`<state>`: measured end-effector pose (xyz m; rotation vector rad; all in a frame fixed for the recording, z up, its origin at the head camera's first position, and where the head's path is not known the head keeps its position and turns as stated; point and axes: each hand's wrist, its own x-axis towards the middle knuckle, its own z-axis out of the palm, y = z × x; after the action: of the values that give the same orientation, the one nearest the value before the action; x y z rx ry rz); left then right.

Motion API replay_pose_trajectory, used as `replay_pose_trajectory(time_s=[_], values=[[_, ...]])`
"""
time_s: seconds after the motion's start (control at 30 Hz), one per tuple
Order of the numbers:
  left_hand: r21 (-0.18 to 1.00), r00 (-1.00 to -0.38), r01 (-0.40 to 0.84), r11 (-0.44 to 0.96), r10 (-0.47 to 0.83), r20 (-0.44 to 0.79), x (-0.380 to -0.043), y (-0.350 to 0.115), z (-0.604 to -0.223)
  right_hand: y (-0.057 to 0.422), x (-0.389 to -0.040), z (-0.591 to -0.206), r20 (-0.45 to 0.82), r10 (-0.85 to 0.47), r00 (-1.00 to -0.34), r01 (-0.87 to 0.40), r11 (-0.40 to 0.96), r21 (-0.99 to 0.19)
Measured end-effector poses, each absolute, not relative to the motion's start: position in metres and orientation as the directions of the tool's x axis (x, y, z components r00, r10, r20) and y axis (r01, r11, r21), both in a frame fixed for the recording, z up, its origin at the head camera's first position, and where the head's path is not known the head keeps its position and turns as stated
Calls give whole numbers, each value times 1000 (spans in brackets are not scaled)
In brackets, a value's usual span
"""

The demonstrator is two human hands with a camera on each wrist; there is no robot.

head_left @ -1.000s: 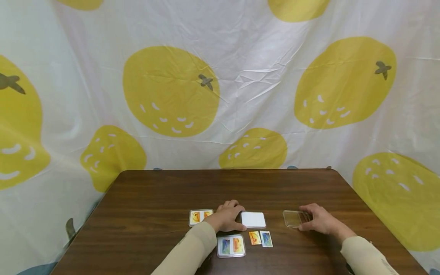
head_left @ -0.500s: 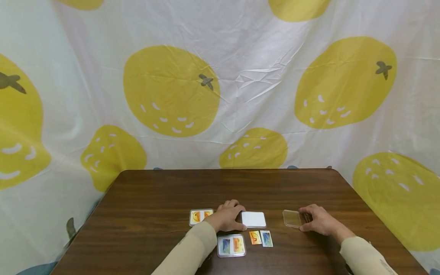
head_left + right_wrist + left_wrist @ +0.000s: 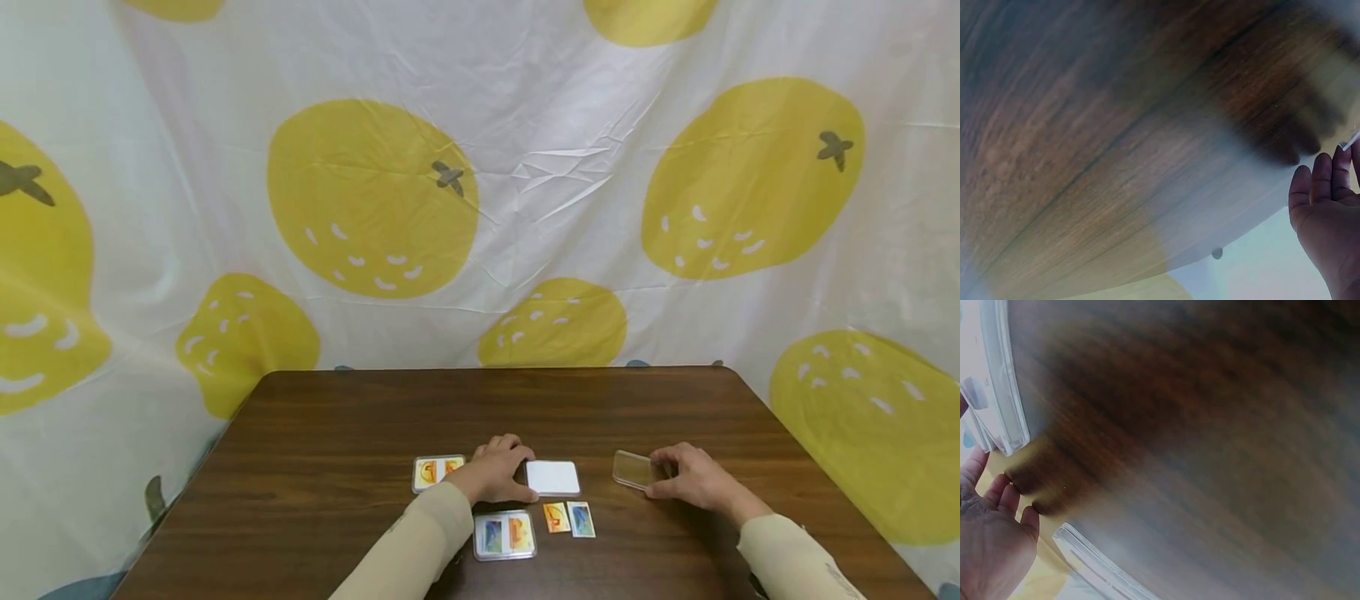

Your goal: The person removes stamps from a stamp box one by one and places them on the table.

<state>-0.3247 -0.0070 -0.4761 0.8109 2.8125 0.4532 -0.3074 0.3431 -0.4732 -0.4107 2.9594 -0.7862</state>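
Note:
My left hand (image 3: 492, 473) rests on the table with thumb and index finger at the two left corners of a clear plastic case (image 3: 553, 478) that has a white insert. The left wrist view shows the clear case edge (image 3: 1007, 387) between thumb and index finger, the other fingers touching the table. My right hand (image 3: 693, 477) pinches a clear plastic lid (image 3: 632, 470) by its right side, tilted close over the table. Only a sliver of the lid shows in the right wrist view. Two small picture stamps, orange (image 3: 557, 517) and blue (image 3: 581, 519), lie in front of the case.
A case with two orange stamps (image 3: 428, 473) lies left of my left hand, partly hidden by it. Another case with a blue and an orange stamp (image 3: 505, 536) sits nearer me. The brown wooden table (image 3: 360, 417) ends at a lemon-print curtain (image 3: 540, 208).
The lid in my right hand has tilted and shifted slightly left, its far left corner higher. My left hand, the cases and the stamps have stayed in place.

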Motion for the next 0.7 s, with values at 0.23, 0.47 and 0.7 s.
replay_pose_trajectory(time_s=[0.23, 0.47, 0.7], values=[[357, -837, 484, 799, 542, -79, -328, -7, -481, 336, -306, -467, 16, -264, -964, -232, 813, -534], [385, -824, 487, 784, 559, -94, -329, -8, -475, 330, -308, -464, 55, -302, -952, -282, 791, -543], [444, -823, 482, 755, 564, -65, -331, -11, -469, 320, -306, -463, 74, -300, -951, -292, 794, -534]])
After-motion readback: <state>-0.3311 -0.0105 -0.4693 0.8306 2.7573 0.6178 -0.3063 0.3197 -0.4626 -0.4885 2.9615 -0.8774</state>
